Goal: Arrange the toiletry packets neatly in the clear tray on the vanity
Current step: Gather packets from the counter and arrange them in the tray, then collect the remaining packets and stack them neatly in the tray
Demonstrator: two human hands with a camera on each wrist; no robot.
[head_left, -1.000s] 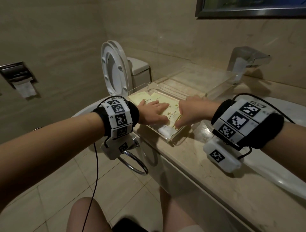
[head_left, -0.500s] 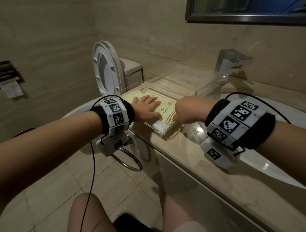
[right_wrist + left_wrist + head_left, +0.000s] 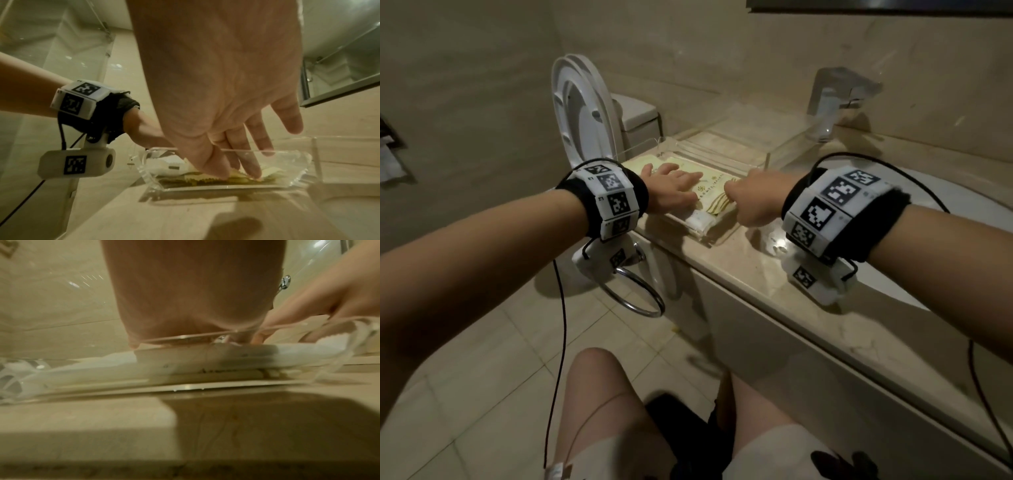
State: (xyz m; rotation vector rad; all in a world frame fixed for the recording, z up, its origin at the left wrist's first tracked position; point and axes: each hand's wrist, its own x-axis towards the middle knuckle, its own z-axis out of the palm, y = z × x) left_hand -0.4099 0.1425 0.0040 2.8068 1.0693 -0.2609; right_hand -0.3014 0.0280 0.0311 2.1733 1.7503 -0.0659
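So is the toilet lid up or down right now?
Up. The white toilet lid stands upright against the tank, left of the vanity, in the head view.

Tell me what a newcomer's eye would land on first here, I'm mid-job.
First, the two hands meeting over the clear tray at the vanity's near left corner: the left hand lies flat on the yellow toiletry packets, and the right hand works their right edge with its fingertips. Next, the raised white toilet seat behind the left wrist, and the chrome faucet at the back right.
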